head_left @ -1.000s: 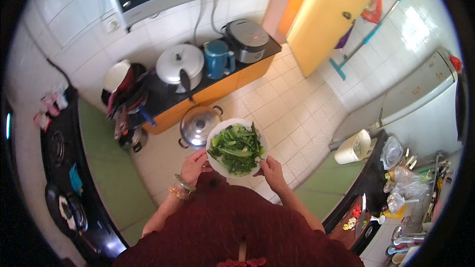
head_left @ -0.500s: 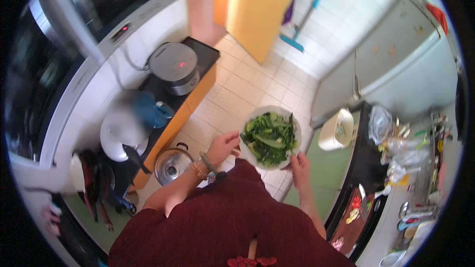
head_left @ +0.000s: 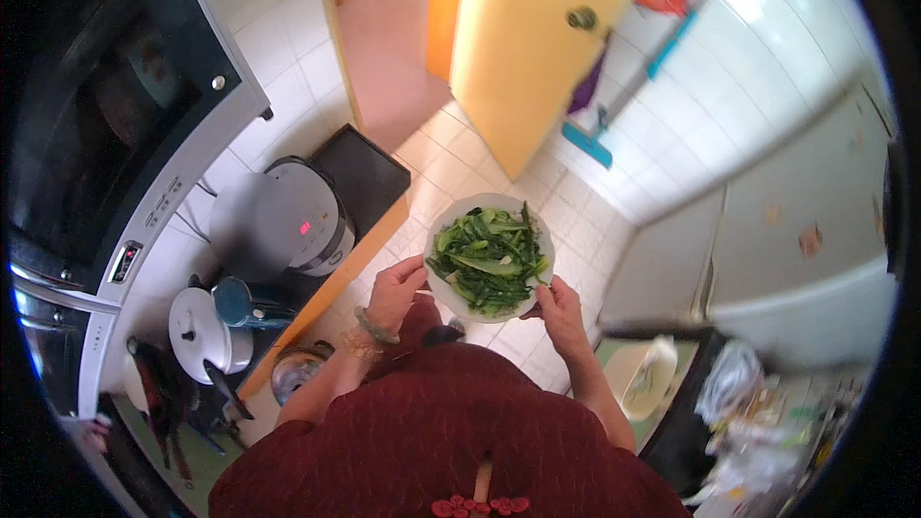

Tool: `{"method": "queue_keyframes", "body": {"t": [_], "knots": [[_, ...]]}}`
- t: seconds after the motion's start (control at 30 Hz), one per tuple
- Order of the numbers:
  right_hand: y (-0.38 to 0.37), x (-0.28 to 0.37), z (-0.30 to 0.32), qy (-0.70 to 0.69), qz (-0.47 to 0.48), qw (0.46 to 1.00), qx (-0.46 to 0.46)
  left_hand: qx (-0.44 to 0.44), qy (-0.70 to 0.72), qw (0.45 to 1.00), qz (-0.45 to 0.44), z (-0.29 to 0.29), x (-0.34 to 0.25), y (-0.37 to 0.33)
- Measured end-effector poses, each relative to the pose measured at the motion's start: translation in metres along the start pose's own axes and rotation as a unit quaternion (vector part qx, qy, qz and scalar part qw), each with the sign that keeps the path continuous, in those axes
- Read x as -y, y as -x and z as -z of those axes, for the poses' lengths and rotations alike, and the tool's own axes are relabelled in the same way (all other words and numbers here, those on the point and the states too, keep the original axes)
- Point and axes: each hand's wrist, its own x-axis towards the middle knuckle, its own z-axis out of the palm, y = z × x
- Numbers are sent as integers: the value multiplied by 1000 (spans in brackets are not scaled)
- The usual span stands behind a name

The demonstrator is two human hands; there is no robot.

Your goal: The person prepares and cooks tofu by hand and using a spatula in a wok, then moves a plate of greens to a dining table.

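Note:
A white plate [head_left: 448, 299] heaped with cooked leafy greens [head_left: 489, 259] is held level in front of my body. My left hand [head_left: 395, 294] grips its left rim, thumb toward the food, with a bangle on that wrist. At the lower right rim, my right hand [head_left: 561, 312] pinches the plate's edge. The fingers under the plate are hidden on both sides.
A half-open yellow door [head_left: 518, 48] leads out ahead. On the left counter stand a rice cooker [head_left: 312, 221], a blue pitcher [head_left: 240, 303] and a white lidded pot [head_left: 203, 336]. A teal squeegee [head_left: 587, 144] leans by the wall; a fridge [head_left: 767, 240] is at right.
I have moved forward with the plate; the door and rice cooker appear nearer, and the chopping board on the right has left the view. Both hands keep their hold.

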Motion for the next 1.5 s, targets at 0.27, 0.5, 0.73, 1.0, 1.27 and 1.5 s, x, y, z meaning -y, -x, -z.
{"method": "queue_keyframes", "body": {"t": [0.27, 0.5, 0.73, 1.0, 1.27, 1.5], "knots": [[-246, 48, -49, 23, -15, 990, 137, -127, 55, 987, -82, 54, -73, -150], [-438, 116, -42, 51, -13, 988, 144, -129, 51, 986, -94, 56, -168, -323], [-602, 176, -49, 36, 0, 991, 131, -127, 24, 989, -78, 63, -246, -479], [-788, 261, -106, 107, 1, 970, 219, -210, 103, 969, -81, 102, -318, -608], [-971, 304, -236, 137, -42, 915, 377, -356, 219, 897, -145, 175, -393, -686], [-1130, 304, -355, 168, -23, 898, 407, -394, 203, 884, -150, 295, -469, -798]]}}
